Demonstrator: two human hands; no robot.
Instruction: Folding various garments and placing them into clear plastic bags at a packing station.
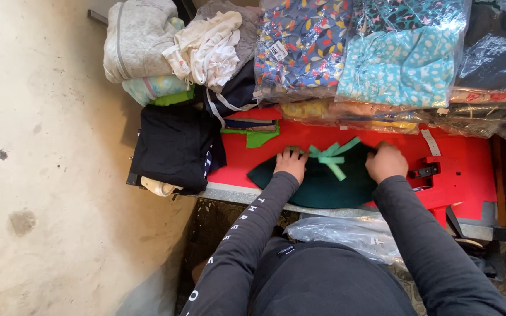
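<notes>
- Left hand (291,161): fingers spread, palm flat on the dark green garment (323,184).
- Right hand (386,162): loosely curled, pressing the garment's right side; grip unclear.
- Garment: lies on the red table (469,167), light green ribbon (332,157) between the hands.
- Bagged patterned clothes (402,64): stacked behind.

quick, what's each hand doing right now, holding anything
Left hand: open, fingers spread, pressing flat on the dark green garment.
Right hand: curled on the same garment's far edge; a real grip cannot be told.
</notes>
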